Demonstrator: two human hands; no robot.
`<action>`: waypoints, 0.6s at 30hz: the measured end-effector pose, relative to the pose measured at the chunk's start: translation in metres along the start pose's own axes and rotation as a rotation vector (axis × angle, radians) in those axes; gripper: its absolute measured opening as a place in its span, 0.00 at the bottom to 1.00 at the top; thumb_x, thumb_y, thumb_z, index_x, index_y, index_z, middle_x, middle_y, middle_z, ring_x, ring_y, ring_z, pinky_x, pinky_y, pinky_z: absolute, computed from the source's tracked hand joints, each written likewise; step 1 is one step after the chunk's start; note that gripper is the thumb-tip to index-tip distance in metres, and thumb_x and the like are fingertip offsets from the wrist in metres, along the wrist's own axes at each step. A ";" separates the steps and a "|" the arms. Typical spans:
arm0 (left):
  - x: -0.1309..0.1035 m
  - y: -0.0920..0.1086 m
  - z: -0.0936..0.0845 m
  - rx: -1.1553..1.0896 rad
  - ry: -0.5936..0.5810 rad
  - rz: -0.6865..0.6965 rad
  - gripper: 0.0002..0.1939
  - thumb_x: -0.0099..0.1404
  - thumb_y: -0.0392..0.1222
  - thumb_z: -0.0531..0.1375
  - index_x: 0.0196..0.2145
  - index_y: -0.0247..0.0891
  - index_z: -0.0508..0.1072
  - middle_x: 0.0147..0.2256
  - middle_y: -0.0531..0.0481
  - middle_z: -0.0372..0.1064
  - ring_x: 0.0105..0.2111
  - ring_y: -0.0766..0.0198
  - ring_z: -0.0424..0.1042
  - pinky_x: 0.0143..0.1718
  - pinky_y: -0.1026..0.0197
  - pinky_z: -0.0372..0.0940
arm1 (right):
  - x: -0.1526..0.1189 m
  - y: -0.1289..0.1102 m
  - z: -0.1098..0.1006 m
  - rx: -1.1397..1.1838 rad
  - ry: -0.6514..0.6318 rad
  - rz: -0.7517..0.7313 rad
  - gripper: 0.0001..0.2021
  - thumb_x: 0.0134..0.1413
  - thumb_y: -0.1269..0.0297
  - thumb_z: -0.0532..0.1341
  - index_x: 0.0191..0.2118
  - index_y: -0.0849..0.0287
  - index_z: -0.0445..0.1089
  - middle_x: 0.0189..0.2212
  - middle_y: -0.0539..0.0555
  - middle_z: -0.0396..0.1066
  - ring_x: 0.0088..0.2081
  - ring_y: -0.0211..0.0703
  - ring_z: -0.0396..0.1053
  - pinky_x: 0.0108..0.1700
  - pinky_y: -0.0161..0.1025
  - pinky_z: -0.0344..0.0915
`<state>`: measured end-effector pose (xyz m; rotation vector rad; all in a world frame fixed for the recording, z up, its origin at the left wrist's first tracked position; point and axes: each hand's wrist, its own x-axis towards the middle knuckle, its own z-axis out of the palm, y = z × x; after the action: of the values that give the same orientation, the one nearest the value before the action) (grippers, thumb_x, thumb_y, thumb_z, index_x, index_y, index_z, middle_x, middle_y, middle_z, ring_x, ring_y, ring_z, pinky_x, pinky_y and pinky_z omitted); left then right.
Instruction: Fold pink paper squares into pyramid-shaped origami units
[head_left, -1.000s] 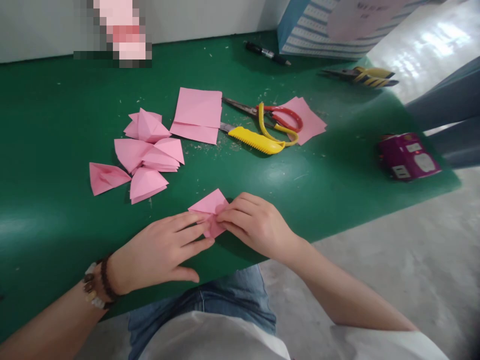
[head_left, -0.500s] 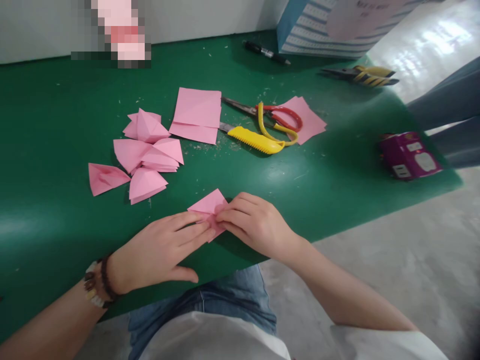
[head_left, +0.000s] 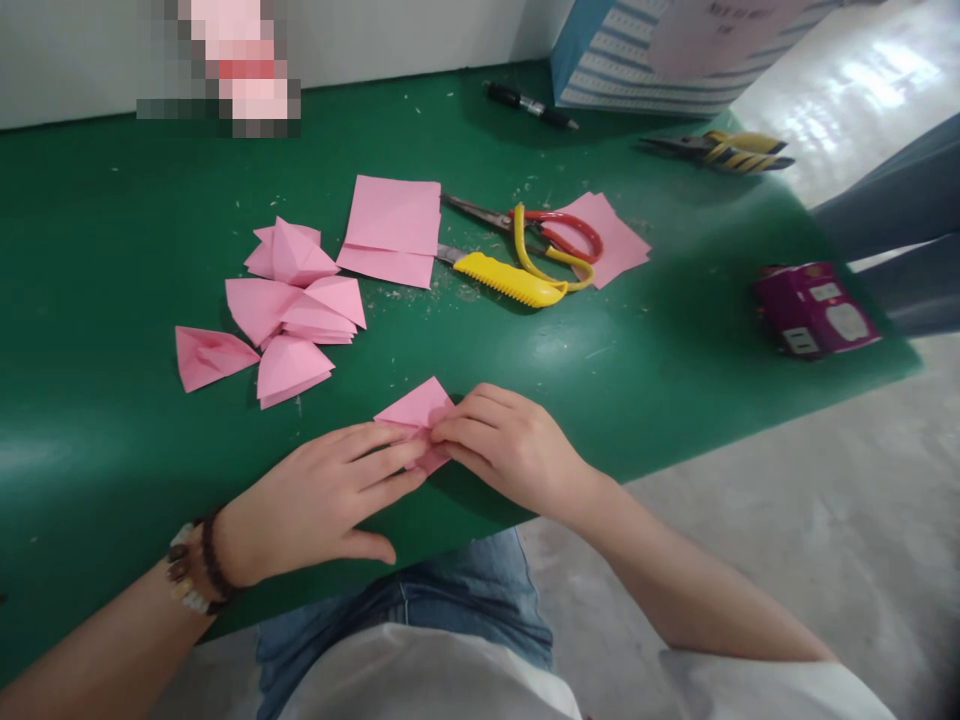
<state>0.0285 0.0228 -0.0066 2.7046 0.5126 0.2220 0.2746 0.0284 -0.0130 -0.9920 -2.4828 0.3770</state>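
Observation:
A pink sheet of folded paper [head_left: 418, 405] lies near the front edge of the table, partly covered by my fingers. My left hand [head_left: 322, 492] rests flat with its fingers stretched over the paper's lower left part, thumb spread away. Bent and close together, the fingers of my right hand [head_left: 514, 445] pinch the paper's right side. Folded pink paper pieces [head_left: 307, 300] lie in a cluster beyond my left hand. Square pink sheets [head_left: 394, 215] are stacked beside them.
Red-and-yellow-handled scissors [head_left: 559, 235] and a yellow utility knife [head_left: 510, 280] lie by more pink paper [head_left: 619, 245]. Farther off are a black pen [head_left: 529, 105], pliers [head_left: 720, 150], a striped box [head_left: 637, 60] and a purple box [head_left: 821, 310]. Someone's legs [head_left: 900, 220] stand at right.
The fingers of my left hand have shifted slightly over the lower part of the paper, covering its bottom corner. My right hand keeps its place.

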 end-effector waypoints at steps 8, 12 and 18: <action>0.001 -0.001 -0.001 0.003 -0.040 -0.008 0.40 0.60 0.59 0.65 0.62 0.34 0.61 0.58 0.41 0.66 0.59 0.47 0.62 0.58 0.45 0.63 | -0.001 -0.001 0.001 0.002 0.039 0.022 0.09 0.66 0.68 0.57 0.36 0.61 0.74 0.34 0.54 0.77 0.33 0.41 0.70 0.37 0.39 0.71; 0.002 -0.001 -0.002 -0.004 -0.038 -0.013 0.39 0.59 0.58 0.65 0.62 0.35 0.61 0.58 0.41 0.66 0.59 0.48 0.62 0.59 0.45 0.63 | -0.006 -0.001 0.004 -0.013 0.060 0.002 0.08 0.65 0.68 0.58 0.37 0.60 0.74 0.36 0.54 0.77 0.34 0.41 0.69 0.38 0.39 0.70; 0.002 -0.001 -0.002 -0.002 -0.024 -0.007 0.39 0.59 0.56 0.66 0.61 0.34 0.63 0.57 0.41 0.67 0.59 0.48 0.62 0.59 0.45 0.63 | -0.012 0.002 0.009 -0.053 0.060 -0.041 0.06 0.64 0.70 0.58 0.40 0.59 0.74 0.37 0.55 0.76 0.36 0.42 0.68 0.39 0.40 0.70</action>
<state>0.0293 0.0247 -0.0049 2.6992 0.5144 0.1877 0.2789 0.0209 -0.0247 -0.9575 -2.4662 0.2660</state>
